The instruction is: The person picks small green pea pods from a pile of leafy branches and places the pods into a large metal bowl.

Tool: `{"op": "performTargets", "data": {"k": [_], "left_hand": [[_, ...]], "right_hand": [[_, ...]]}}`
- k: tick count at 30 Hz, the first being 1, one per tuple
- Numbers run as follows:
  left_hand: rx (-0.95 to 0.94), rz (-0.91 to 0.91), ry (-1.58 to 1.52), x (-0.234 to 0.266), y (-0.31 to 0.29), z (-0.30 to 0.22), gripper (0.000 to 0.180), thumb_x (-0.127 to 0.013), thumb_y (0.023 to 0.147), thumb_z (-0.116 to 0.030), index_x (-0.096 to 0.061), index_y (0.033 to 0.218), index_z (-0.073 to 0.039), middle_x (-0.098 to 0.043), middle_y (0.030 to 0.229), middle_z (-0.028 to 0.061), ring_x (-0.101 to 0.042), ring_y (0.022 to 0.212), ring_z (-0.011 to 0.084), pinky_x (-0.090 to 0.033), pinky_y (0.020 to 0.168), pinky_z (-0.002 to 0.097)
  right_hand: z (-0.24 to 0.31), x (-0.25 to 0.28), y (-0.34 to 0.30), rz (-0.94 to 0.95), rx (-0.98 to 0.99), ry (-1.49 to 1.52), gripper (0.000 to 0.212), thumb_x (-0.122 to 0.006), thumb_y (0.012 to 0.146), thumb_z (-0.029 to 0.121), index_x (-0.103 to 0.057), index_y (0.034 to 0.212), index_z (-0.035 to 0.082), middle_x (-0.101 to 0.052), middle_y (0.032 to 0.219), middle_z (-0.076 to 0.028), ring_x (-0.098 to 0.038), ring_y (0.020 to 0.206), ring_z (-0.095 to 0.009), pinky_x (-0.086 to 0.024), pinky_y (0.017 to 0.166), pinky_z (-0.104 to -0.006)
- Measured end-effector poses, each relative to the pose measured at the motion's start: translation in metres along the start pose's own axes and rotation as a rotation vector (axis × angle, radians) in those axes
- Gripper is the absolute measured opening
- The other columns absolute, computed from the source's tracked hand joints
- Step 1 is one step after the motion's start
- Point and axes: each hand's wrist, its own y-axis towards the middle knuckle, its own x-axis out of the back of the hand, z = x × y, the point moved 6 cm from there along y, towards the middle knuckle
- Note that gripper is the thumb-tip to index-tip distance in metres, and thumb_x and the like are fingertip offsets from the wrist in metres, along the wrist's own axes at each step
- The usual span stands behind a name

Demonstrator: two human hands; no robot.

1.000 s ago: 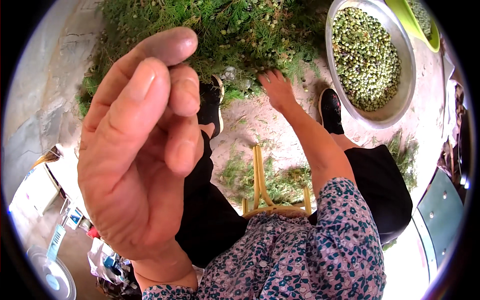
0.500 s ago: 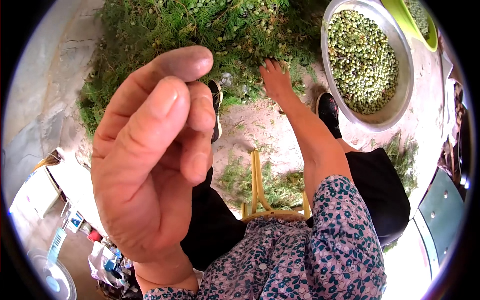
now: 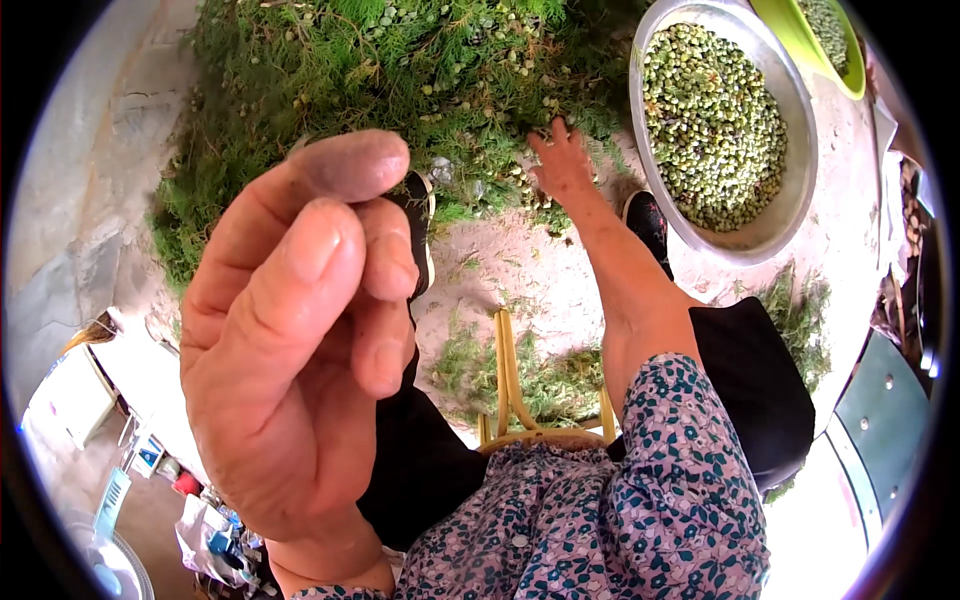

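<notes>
Grey, cracked concrete bends along the left rim, above a white box-shaped piece and assorted clutter. The left hand is raised near the lens, half curled and loose, nothing visible in it. Beyond it, evergreen sprigs bearing small cones lie heaped on a pale floor strewn with green scraps. The right hand touches the heap's near edge, fingers splayed, gripping nothing discernible. Rightward sit a metal basin of green cones, a lime-green tray and a dark green panel
</notes>
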Motion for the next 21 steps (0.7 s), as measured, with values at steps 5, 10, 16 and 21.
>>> {"op": "performTargets", "data": {"k": [5, 10, 16, 21], "left_hand": [[-0.015, -0.019, 0.002, 0.003, -0.002, -0.003, 0.030, -0.044, 0.091, -0.012, -0.042, 0.113, 0.008, -0.049, 0.079, 0.0083, -0.044, 0.049, 0.0090, -0.036, 0.044, 0.0190], [-0.012, -0.025, -0.020, 0.003, -0.002, -0.003, 0.029, -0.046, 0.090, -0.011, -0.043, 0.112, 0.008, -0.049, 0.077, 0.0084, -0.045, 0.049, 0.0093, -0.036, 0.043, 0.0188], [0.000, -0.055, -0.036, 0.004, -0.004, -0.002, 0.029, -0.047, 0.090, -0.011, -0.043, 0.111, 0.009, -0.049, 0.077, 0.0085, -0.045, 0.048, 0.0095, -0.036, 0.043, 0.0190], [-0.037, -0.014, -0.042, 0.001, -0.001, -0.002, 0.029, -0.047, 0.090, -0.011, -0.044, 0.111, 0.008, -0.050, 0.077, 0.0087, -0.045, 0.048, 0.0095, -0.036, 0.043, 0.0194]], "right_hand": [[-0.008, -0.025, -0.047, -0.131, 0.021, 0.181, 0.055, -0.065, 0.071, 0.008, -0.043, 0.122, 0.014, -0.037, 0.124, -0.018, -0.039, 0.109, -0.041, -0.043, 0.084, -0.0481], [-0.017, -0.029, -0.057, 0.041, 0.096, 0.079, 0.041, -0.061, 0.071, 0.003, -0.052, 0.111, 0.009, -0.045, 0.116, -0.018, -0.050, 0.098, -0.038, -0.047, 0.075, -0.0454], [0.006, 0.066, 0.006, -0.448, 0.114, 0.125, 0.051, -0.065, 0.072, 0.009, -0.046, 0.119, 0.009, -0.039, 0.125, -0.017, -0.046, 0.108, -0.035, -0.046, 0.082, -0.0435], [-0.014, 0.055, 0.044, -0.181, -0.065, 0.078, 0.075, -0.069, 0.071, 0.012, -0.027, 0.133, 0.013, -0.029, 0.133, -0.017, -0.030, 0.123, -0.035, -0.040, 0.091, -0.0461]]}}
